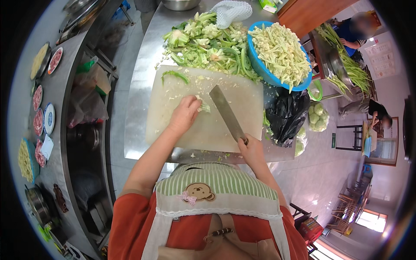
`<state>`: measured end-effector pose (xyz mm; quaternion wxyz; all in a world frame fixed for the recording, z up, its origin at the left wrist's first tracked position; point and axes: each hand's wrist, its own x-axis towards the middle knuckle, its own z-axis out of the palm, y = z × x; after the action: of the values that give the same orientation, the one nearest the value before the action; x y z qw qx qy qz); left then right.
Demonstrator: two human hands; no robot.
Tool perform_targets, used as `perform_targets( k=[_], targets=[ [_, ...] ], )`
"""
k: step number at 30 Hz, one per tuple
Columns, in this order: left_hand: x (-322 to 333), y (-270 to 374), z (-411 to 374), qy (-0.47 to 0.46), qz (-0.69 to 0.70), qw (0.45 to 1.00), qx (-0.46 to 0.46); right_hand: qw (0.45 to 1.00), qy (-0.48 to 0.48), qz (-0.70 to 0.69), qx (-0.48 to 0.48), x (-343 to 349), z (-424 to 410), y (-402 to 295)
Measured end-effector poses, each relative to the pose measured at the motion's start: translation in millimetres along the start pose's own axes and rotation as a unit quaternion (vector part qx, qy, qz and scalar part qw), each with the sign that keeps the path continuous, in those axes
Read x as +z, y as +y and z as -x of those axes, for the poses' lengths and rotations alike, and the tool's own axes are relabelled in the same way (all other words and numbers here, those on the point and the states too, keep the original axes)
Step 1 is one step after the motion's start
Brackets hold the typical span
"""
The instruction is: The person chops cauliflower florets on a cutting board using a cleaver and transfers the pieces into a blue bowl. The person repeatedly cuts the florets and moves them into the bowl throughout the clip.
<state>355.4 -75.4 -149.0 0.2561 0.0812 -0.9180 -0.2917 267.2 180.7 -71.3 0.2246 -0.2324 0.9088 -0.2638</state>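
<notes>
My right hand grips the handle of a broad-bladed kitchen knife. Its blade points up and to the left, above or on a white plastic cutting board; I cannot tell if it touches. Over the board's middle, my left hand has its fingers closed around a small pale green cauliflower piece, mostly hidden by the fingers. A curved green leaf stalk and many crumbs lie on the board's far part. Beyond it is a heap of cauliflower leaves and stem trimmings.
A blue basin heaped with cut cauliflower stands at the far right, with a black plastic bag nearer. White foam netting lies on the trimmings. A steel counter with plates of meat runs along the left. Two other people are at the right.
</notes>
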Motion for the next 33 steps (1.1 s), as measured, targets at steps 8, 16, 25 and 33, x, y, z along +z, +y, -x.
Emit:
perform_targets(
  k=[8, 16, 25, 33],
  targets=[
    [8, 3, 10, 0.072, -0.013, 0.997, -0.02, 0.998, -0.032, 0.032, -0.039, -25, 29, 15],
    [7, 1, 16, 0.063, -0.013, 0.997, -0.048, 0.993, -0.035, 0.063, -0.089, -22, 10, 17],
    [8, -7, 13, 0.052, 0.018, 0.997, -0.051, 0.972, -0.064, 0.173, -0.142, -35, -13, 8],
    [13, -10, 15, 0.074, 0.047, 0.993, -0.078, 0.973, -0.078, 0.195, -0.095, -12, -20, 3]
  ],
)
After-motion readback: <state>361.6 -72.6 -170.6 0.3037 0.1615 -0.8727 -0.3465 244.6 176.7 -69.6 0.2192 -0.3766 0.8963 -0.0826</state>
